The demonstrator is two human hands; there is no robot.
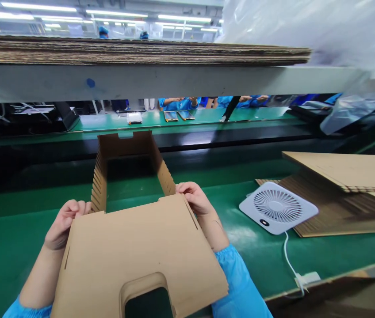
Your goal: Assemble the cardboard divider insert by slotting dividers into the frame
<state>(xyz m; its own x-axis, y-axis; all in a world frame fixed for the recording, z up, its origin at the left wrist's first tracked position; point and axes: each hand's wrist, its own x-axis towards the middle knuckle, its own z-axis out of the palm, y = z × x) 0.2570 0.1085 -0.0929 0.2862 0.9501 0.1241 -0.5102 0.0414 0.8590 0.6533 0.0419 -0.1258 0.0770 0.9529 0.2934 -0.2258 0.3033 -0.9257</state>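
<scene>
A brown cardboard sheet [117, 247] with a rounded cut-out near its lower edge lies tilted toward me. Beyond it stands a cardboard frame [126, 145] with notched side walls, the green tabletop showing through its middle. My left hand [70, 218] is closed at the sheet's far left corner, where the frame's left wall meets it. At the far right corner my right hand [194, 198] pinches the cardboard where the sheet and the right wall come together. Whether sheet and frame are one piece I cannot tell.
To the right, a white fan [278, 207] with a cable rests against stacked cardboard sheets [346, 172]. Overhead, a grey shelf [174, 81] carries flat cardboard [141, 52]. Plastic wrap [346, 106] hangs at right. Co-workers in blue sleeves [177, 104] sit across the green table [240, 247].
</scene>
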